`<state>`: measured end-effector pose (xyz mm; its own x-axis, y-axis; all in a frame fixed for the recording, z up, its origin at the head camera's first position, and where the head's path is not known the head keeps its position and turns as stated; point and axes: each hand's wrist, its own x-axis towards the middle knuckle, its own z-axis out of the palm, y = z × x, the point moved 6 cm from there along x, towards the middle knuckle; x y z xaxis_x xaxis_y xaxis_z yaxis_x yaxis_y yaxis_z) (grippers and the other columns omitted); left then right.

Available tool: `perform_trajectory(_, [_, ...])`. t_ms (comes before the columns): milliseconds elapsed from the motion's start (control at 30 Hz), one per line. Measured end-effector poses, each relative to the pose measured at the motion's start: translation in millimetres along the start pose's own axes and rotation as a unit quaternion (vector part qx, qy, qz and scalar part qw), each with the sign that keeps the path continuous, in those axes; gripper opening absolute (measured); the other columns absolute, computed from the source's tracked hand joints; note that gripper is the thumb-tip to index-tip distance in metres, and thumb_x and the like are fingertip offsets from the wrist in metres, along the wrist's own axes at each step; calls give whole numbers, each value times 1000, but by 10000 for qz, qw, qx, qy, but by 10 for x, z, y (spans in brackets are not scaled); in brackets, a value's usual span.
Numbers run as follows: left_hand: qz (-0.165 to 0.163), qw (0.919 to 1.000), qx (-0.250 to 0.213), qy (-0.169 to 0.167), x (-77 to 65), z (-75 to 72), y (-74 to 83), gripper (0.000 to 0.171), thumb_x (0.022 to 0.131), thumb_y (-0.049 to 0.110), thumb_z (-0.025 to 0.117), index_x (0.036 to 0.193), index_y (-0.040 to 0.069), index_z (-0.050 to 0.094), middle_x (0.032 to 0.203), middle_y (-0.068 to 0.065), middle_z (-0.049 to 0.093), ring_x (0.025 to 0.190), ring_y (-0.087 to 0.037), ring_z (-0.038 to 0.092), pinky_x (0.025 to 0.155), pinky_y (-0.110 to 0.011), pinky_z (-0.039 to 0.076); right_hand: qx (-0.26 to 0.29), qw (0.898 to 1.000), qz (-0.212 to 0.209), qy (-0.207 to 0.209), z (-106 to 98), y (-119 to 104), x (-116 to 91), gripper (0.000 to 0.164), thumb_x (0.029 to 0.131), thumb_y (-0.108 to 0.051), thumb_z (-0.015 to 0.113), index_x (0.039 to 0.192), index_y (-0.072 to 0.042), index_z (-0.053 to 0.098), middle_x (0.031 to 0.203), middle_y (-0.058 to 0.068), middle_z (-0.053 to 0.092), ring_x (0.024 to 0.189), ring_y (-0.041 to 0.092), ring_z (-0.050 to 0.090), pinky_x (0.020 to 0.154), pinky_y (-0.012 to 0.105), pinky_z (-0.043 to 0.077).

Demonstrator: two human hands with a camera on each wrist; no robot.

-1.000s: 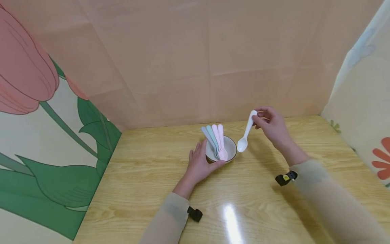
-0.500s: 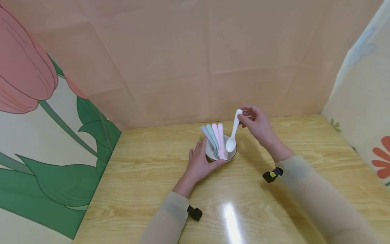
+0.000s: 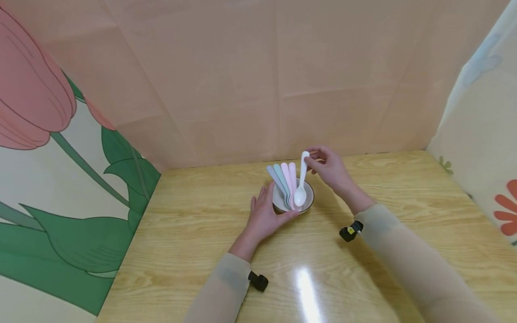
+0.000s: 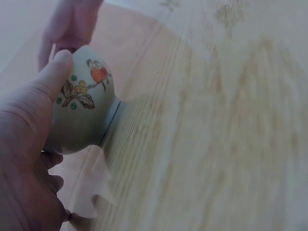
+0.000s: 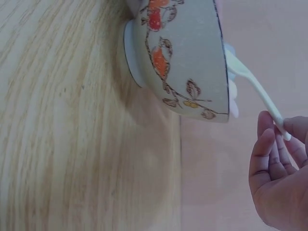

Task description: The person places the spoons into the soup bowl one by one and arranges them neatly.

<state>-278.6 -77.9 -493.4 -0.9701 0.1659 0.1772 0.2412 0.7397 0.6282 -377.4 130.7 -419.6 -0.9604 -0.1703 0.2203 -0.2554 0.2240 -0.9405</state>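
Observation:
My left hand (image 3: 264, 220) holds the near left side of a small white bowl (image 3: 308, 199), thumb along the front rim. In the left wrist view the bowl (image 4: 89, 122) shows painted fruit and leaves. Blue-grey, green and pink spoons (image 3: 285, 172) lean in it, handles up to the back left. My right hand (image 3: 331, 172) pinches the handle end of a white spoon (image 3: 300, 196), its head down over the bowl beside the pink ones. In the right wrist view this spoon (image 5: 264, 96) slants past the rim, its tip partly hidden.
The bowl stands on a wood-grain table (image 3: 194, 233) near its back edge. Behind rises a plain pinkish backdrop (image 3: 226, 89). Flower-printed panels (image 3: 72, 188) flank the table. Light glares off the table's front part.
My right hand has carried the white spoon leftward, from beside the bowl to over it, and slightly down in the last half second. My left hand and the bowl have stayed put.

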Motion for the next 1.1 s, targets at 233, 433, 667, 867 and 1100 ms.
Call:
perform_trajectory(233, [55, 10000, 47, 27, -3, -6, 17, 118, 74, 85, 61, 162, 22, 14, 162, -7, 32, 151, -34, 19, 118, -61, 10, -29, 9999, 73, -147, 75, 71, 10, 31, 99, -14, 66, 128, -4, 61, 104, 20, 68, 88, 42, 69, 64, 29, 55])
perform_trajectory(433, [88, 9999, 98, 46, -5, -10, 22, 118, 74, 86, 60, 162, 22, 15, 161, -7, 33, 151, -35, 21, 118, -62, 11, -198, 9991, 251, -270, 126, 123, 13, 33, 100, -19, 66, 130, -5, 60, 106, 19, 69, 91, 43, 68, 63, 27, 53])
perform_trajectory(667, [-7, 9999, 94, -39, -3, -1, 5, 119, 74, 86, 59, 162, 20, 14, 163, -8, 29, 151, -35, 19, 118, -61, 10, -308, 9977, 451, -412, 163, 197, 19, 36, 101, -22, 65, 132, -6, 58, 108, 19, 67, 95, 44, 67, 66, 29, 54])
perform_trajectory(867, [-38, 9999, 88, -50, 5, 7, 4, 119, 74, 86, 60, 163, 20, 14, 164, -8, 28, 151, -35, 18, 118, -61, 10, -466, 9960, 574, -494, 189, 237, 20, 35, 101, -24, 65, 132, -9, 58, 107, 18, 67, 96, 44, 66, 77, 47, 56])
perform_trajectory(1100, [-53, 10000, 50, -67, -2, 10, 10, 120, 74, 86, 60, 163, 22, 13, 164, -8, 28, 152, -35, 18, 118, -61, 9, -651, 9942, 690, -499, 206, 264, -9, 38, 102, -25, 63, 136, -10, 56, 109, 15, 67, 99, 42, 65, 84, 54, 53])
